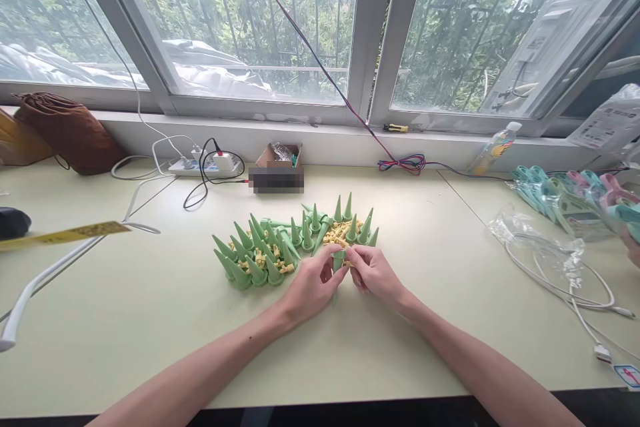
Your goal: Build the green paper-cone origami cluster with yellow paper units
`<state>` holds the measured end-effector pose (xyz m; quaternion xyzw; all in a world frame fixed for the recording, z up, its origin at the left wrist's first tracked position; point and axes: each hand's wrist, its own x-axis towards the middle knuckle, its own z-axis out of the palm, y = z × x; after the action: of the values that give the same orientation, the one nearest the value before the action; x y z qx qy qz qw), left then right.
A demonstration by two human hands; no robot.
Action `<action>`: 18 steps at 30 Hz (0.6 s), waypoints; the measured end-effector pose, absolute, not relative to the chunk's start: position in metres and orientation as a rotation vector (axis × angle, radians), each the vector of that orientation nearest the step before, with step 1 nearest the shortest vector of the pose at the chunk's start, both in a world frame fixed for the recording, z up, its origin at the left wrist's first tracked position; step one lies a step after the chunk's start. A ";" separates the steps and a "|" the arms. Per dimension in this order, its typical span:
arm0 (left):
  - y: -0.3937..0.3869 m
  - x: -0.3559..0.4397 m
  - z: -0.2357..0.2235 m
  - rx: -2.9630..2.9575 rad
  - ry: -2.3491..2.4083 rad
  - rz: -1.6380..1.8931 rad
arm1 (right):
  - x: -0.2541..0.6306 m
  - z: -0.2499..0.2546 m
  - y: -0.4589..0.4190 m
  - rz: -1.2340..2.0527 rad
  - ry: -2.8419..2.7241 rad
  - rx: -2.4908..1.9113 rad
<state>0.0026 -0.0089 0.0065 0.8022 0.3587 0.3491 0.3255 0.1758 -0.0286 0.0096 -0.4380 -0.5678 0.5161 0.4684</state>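
Note:
A heap of green plastic cones (260,250) mixed with small yellow parts (337,232) lies in the middle of the pale table (150,307). Just in front of the heap, my left hand (313,283) and my right hand (373,272) meet, fingers closed. Together they pinch one green cone (339,260), its tip pointing down toward me. A small yellow piece shows at my right fingertips against the cone.
A power strip (200,163) with cables and a small cardboard box (277,155) sit at the back by the window. Coloured wires (403,163), a plastic bottle (493,147), pastel clips (575,193) and a bagged white cable (560,260) lie right. A brown bag (65,130) and yellow ruler (65,235) lie left.

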 end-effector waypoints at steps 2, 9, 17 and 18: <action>-0.009 0.003 0.007 2.095 0.940 0.906 | 0.176 0.009 -0.028 1.267 -1.394 -1.069; -0.009 0.002 0.008 2.087 0.940 0.903 | 0.175 0.009 -0.029 1.271 -1.398 -1.080; -0.008 0.002 0.007 2.074 0.924 0.903 | 0.175 0.008 -0.029 1.209 -1.445 -1.132; -0.008 0.002 0.008 2.079 0.922 0.901 | 0.175 0.008 -0.029 1.193 -1.457 -1.141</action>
<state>0.0023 -0.0077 0.0078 0.7990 0.3544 0.3461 0.3410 0.1745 -0.0289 0.0083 -0.4619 -0.5899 0.4832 0.4530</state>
